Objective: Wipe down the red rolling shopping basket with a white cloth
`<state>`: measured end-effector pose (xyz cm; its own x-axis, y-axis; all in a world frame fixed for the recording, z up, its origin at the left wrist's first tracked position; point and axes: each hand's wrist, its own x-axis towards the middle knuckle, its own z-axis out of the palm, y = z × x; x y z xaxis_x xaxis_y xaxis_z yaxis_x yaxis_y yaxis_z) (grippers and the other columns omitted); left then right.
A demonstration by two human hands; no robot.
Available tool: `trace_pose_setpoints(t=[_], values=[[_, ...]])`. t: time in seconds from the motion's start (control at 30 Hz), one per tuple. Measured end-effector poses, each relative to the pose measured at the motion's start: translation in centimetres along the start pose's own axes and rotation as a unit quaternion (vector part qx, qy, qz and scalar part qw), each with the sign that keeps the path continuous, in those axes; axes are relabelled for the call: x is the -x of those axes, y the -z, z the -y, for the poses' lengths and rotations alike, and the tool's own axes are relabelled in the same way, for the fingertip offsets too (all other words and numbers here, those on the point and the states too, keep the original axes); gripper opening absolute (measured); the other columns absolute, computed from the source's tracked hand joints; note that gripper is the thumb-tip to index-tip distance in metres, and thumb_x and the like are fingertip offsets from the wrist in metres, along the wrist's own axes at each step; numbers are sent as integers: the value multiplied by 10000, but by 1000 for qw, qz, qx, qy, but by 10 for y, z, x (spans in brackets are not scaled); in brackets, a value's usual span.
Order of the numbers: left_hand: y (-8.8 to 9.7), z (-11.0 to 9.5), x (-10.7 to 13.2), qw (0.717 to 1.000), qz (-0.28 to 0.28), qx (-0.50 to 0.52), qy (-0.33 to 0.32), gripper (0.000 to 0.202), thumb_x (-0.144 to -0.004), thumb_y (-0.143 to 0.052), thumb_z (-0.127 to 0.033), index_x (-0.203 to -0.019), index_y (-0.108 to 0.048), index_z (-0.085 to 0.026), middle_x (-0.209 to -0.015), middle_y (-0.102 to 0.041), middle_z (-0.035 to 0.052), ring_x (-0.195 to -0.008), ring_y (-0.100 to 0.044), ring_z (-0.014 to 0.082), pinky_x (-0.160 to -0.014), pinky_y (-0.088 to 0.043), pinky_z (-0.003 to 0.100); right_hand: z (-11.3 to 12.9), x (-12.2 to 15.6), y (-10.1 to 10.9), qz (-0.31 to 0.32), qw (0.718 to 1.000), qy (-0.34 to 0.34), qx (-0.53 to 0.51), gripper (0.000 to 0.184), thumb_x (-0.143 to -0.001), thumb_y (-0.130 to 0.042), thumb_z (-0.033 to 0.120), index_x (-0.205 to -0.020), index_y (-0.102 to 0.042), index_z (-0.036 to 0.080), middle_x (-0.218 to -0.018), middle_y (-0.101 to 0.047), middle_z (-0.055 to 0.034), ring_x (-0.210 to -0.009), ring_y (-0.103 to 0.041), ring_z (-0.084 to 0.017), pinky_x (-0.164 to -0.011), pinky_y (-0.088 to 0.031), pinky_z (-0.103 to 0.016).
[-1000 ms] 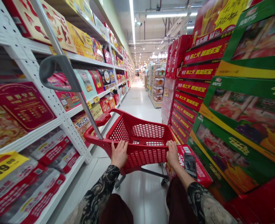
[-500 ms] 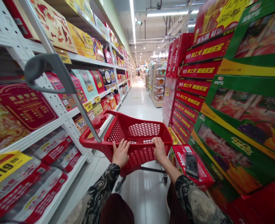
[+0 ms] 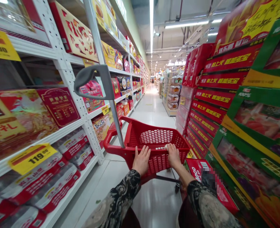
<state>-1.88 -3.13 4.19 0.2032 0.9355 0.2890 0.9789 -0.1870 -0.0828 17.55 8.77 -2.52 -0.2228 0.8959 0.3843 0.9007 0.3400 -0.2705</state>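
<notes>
1. A red plastic cart [image 3: 158, 161] is being held out front, standing on the floor [image 3: 154, 212] of a long supermarket aisle, with white shelving [image 3: 66, 66] on the left and stacked gift boxes [image 3: 249, 142] on the right.
2. The left grip [image 3: 141, 161] and right grip [image 3: 173, 155] are both being closed over the cart's near rim [image 3: 113, 150], a little apart, and nothing else is being held.
3. A red box [image 3: 194, 167] is being kept low just beside the cart, close to the right grip. Part of its label is pixelated, so it can't be read.
4. A tall pole [image 3: 117, 122] with a grey handle [image 3: 92, 74] is being carried up from the cart's left side.
5. The cart is being judged pretty light and stiff, tbh. The mesh walls might flex a bit, so the rim looks like the best place to hold, though smooth plastic could get slippery.
</notes>
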Motion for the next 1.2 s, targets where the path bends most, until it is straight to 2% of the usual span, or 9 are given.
trace_pose_setpoints(t=[0.13,0.23,0.4,0.57,0.77,0.83,0.9,1.03,1.2], values=[[4,19,17,999,-24,-23,-6,591,-774,-370,-179,-1362,-322,-143,-1444,-304,102,-1356,-193,241,-1082,-8,576,15,0,-4,-24,1000,3,-14,568,-737,-322,-38,-1257,-485,121,-1346,-443,-134,-1282,-328,-272,-1002,-319,-477],[4,27,21,999,-16,-37,-5,597,-767,-374,-170,-1361,-326,-142,-1428,-335,108,-1344,-229,245,-1087,-9,564,51,8,-8,-39,997,46,-52,571,-725,-326,-39,-1255,-482,102,-1334,-454,-145,-1285,-321,-264,-1007,-315,-460],[1,24,16,999,-16,-39,3,570,-770,-368,-167,-1339,-368,-139,-1405,-377,104,-1332,-261,241,-1090,-25,561,104,20,-13,-24,984,150,-97,615,-721,-327,-34,-1311,-421,111,-1384,-395,-128,-1323,-256,-243,-1033,-276,-443],[13,32,27,998,-57,-36,6,567,-766,-388,-165,-1333,-379,-151,-1415,-360,93,-1341,-243,235,-1098,-44,539,93,14,-12,-13,986,147,-75,595,-748,-303,-34,-1298,-443,144,-1357,-432,-130,-1301,-302,-231,-1012,-295,-457],[45,68,62,976,-178,-61,107,548,-791,-398,-179,-1335,-365,-125,-1414,-357,126,-1347,-227,240,-1101,-42,513,57,-3,-20,-28,992,117,-29,580,-758,-299,-36,-1277,-471,155,-1332,-462,-129,-1272,-344,-234,-996,-317,-447],[54,80,68,966,-187,-67,165,542,-790,-407,-198,-1323,-375,-111,-1416,-349,137,-1341,-239,247,-1099,-44,520,49,-9,-22,-27,994,101,-25,579,-754,-295,-38,-1265,-485,158,-1326,-467,-131,-1263,-353,-241,-990,-322,-462],[60,87,69,965,-160,-59,197,533,-780,-432,-233,-1300,-405,-121,-1404,-373,133,-1327,-264,264,-1094,-58,538,46,-14,-23,-39,995,86,-29,566,-747,-305,-36,-1244,-504,148,-1306,-483,-141,-1247,-370,-249,-981,-336,-464],[63,85,63,977,-109,-26,180,486,-750,-484,-304,-1220,-497,-177,-1344,-463,91,-1313,-266,298,-1079,-104,575,69,-14,-22,-84,989,102,-68,521,-724,-336,-27,-1183,-544,106,-1228,-531,-157,-1203,-408,-254,-970,-366,-442],[57,69,54,978,-124,-16,166,537,-702,-515,-283,-1228,-483,-175,-1367,-430,93,-1334,-201,315,-1063,-99,618,134,-3,-15,-127,956,198,-178,586,-697,-314,-38,-1232,-502,112,-1274,-494,-135,-1248,-368,-226,-1022,-349,-434]])
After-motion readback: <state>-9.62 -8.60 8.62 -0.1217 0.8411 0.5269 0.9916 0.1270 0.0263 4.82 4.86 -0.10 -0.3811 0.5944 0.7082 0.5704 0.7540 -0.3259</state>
